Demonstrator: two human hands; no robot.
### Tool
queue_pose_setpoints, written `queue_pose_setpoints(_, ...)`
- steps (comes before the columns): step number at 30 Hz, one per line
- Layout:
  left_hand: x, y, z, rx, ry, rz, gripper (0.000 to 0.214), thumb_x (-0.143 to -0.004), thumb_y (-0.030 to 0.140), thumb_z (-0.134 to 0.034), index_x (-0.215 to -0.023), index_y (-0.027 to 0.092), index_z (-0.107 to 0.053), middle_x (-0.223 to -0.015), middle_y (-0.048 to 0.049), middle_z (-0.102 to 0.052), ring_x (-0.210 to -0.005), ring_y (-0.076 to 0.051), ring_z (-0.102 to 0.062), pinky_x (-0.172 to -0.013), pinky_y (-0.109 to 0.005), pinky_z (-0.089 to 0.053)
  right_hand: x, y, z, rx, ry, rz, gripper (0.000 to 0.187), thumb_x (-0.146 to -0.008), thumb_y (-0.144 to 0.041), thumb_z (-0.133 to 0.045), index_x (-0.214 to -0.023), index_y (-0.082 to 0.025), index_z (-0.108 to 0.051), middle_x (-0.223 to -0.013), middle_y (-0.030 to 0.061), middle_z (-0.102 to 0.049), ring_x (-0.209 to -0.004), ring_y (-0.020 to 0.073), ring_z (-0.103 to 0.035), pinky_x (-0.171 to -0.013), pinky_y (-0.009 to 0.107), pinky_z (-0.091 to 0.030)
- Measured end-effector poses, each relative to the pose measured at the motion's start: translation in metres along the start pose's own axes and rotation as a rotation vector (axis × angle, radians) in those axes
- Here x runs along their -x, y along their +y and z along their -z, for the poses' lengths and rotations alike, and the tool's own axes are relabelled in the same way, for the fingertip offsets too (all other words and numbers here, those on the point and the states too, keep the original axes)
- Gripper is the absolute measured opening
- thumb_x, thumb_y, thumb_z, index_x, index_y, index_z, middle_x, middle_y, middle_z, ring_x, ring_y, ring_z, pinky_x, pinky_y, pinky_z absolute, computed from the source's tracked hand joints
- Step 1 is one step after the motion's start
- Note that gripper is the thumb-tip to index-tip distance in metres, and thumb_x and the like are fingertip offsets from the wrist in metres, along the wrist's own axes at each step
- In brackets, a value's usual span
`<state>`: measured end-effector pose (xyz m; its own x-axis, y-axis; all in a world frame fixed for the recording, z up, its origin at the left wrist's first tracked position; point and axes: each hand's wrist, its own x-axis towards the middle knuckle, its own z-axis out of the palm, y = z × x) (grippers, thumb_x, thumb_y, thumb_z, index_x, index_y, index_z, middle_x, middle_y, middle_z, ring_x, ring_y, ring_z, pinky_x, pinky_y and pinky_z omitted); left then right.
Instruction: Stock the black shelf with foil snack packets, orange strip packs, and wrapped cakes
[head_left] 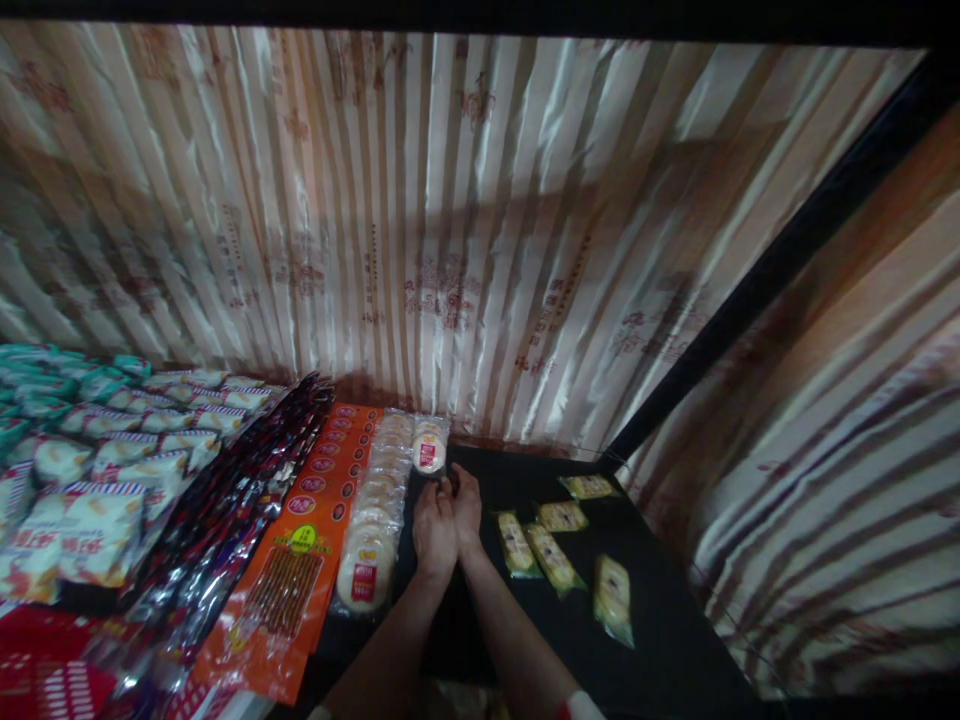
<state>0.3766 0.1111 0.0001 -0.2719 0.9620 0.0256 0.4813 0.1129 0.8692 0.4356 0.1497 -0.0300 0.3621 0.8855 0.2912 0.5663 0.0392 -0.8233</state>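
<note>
My left hand (433, 525) and my right hand (468, 508) lie side by side on the black table top (525, 620), fingers reaching forward. Their fingertips touch the near edge of a clear packet of round white cakes (430, 446) at the back of the table. That packet lies beside the far end of a row of the same cake packets (375, 520) running toward me on the left. Both hands look slightly curled, and it is too dark to see whether they pinch the packet.
Left of the cakes lie rows of orange snack packets (300, 560), dark shiny packets (225, 510), and white and green packets (97, 470). Several small yellow packets (555, 555) lie scattered to the right. A striped satin curtain (450, 230) hangs behind and at right.
</note>
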Motion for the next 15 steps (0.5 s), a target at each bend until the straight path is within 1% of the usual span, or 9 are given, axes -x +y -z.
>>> queue_pose_setpoints(3,0.023,0.004,0.01,-0.038,-0.019,0.006,0.04,-0.086,0.022,-0.029,-0.112,0.007,-0.056,-0.116,-0.014,-0.06,-0.109,-0.019,-0.054,-0.099,-0.029,-0.038,0.022,-0.005,0.014,-0.041,-0.022,-0.035,0.038,-0.071,-0.024,-0.046,-0.103,-0.012,-0.064,-0.101,0.0144,-0.064,-0.091,0.0219,-0.06,-0.082,0.032,-0.047)
queue_pose_setpoints(7,0.057,0.007,0.026,-0.054,-0.073,-0.037,0.037,-0.084,0.018,-0.03,-0.107,0.013,-0.058,-0.111,-0.0093,-0.062,-0.106,-0.017,-0.054,-0.097,-0.028,-0.039,0.056,-0.011,0.035,-0.074,-0.018,-0.055,0.038,-0.07,-0.022,-0.044,-0.101,-0.014,-0.064,-0.098,0.0123,-0.064,-0.087,0.0208,-0.06,-0.079,0.032,-0.048)
queue_pose_setpoints(9,0.076,0.008,0.032,-0.044,-0.087,-0.065,0.037,-0.083,0.017,-0.03,-0.105,0.014,-0.059,-0.109,-0.0088,-0.062,-0.105,-0.017,-0.055,-0.096,-0.028,-0.04,0.073,-0.012,0.045,-0.107,-0.019,-0.049,0.038,-0.07,-0.023,-0.042,-0.099,-0.014,-0.064,-0.098,0.0117,-0.063,-0.087,0.0195,-0.059,-0.08,0.031,-0.048)
queue_pose_setpoints(11,0.095,0.006,0.037,-0.034,-0.097,-0.097,0.037,-0.083,0.017,-0.029,-0.105,0.013,-0.059,-0.107,-0.0094,-0.063,-0.104,-0.017,-0.055,-0.095,-0.029,-0.04,0.091,-0.012,0.055,-0.15,-0.047,-0.049,0.038,-0.068,-0.022,-0.041,-0.097,-0.014,-0.064,-0.096,0.0106,-0.063,-0.086,0.0179,-0.059,-0.08,0.029,-0.048)
queue_pose_setpoints(15,0.134,-0.006,0.044,-0.018,-0.111,-0.192,0.037,-0.081,0.015,-0.029,-0.105,0.01,-0.057,-0.106,-0.0116,-0.062,-0.101,-0.018,-0.055,-0.093,-0.03,-0.042,0.129,-0.007,0.074,-0.234,-0.083,-0.052,0.037,-0.063,-0.019,-0.04,-0.091,-0.016,-0.064,-0.091,0.0074,-0.064,-0.083,0.0165,-0.059,-0.08,0.028,-0.048)
